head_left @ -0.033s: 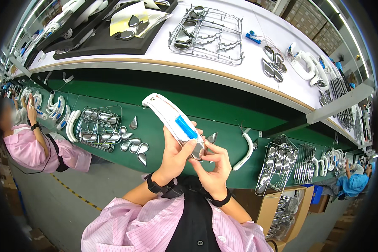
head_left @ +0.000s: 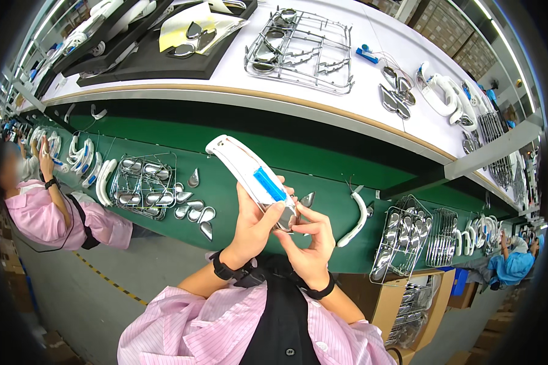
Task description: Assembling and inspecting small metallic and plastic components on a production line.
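Note:
A curved white plastic housing [head_left: 236,159] with a blue rectangular block [head_left: 269,185] set in it is held up above the green bench. My left hand [head_left: 254,220] is closed around its lower end, thumb lying on top. At that end sits a shiny, teardrop-shaped metal cap [head_left: 286,220]. My right hand [head_left: 311,239] pinches the edge of this cap between thumb and fingers. The cap's underside is hidden by my fingers. Just beyond my right fingertips, another teardrop cap [head_left: 308,199] lies on the bench.
Left on the green bench [head_left: 225,210] are a wire rack [head_left: 145,185] of caps and several loose caps [head_left: 195,213]. At right lie a white curved piece [head_left: 357,220] and a filled rack [head_left: 403,238]. A shelf [head_left: 237,85] crosses ahead; an open carton [head_left: 435,310] stands low right. Co-workers [head_left: 55,210] sit nearby.

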`<state>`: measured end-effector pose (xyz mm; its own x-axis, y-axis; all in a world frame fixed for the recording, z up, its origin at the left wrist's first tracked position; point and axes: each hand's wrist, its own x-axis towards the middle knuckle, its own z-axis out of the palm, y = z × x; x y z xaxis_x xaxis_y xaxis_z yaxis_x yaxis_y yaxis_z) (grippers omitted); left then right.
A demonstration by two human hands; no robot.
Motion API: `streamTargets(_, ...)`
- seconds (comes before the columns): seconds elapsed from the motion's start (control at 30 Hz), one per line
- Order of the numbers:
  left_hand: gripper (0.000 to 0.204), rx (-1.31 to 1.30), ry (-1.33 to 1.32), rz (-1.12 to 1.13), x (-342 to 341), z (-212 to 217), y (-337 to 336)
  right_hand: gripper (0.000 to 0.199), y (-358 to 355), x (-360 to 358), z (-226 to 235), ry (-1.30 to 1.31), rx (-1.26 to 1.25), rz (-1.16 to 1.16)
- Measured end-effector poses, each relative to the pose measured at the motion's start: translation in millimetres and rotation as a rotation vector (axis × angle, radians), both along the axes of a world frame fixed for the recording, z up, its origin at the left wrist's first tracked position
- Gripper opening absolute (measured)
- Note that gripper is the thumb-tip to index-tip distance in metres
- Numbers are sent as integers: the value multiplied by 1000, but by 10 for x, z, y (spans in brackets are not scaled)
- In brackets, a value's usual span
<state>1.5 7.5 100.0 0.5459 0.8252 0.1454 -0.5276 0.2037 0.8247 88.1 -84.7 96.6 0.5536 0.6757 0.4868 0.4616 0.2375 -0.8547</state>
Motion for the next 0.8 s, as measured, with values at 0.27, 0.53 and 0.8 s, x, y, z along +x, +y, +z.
streamTargets(0.27, 57, -13, -5, 21, -42, -37, 37, 35, 54, 35, 82, -73, -74, 83)
streamTargets(0.53, 59, -12, -120, -66, -84, 65, 8, 36, 37, 238, -11, 632, -432, 543)
streamTargets(0.8, 70, 7, -177, -176, -133, 116, 77, 28, 100, 98, 68, 510, -272, 592)
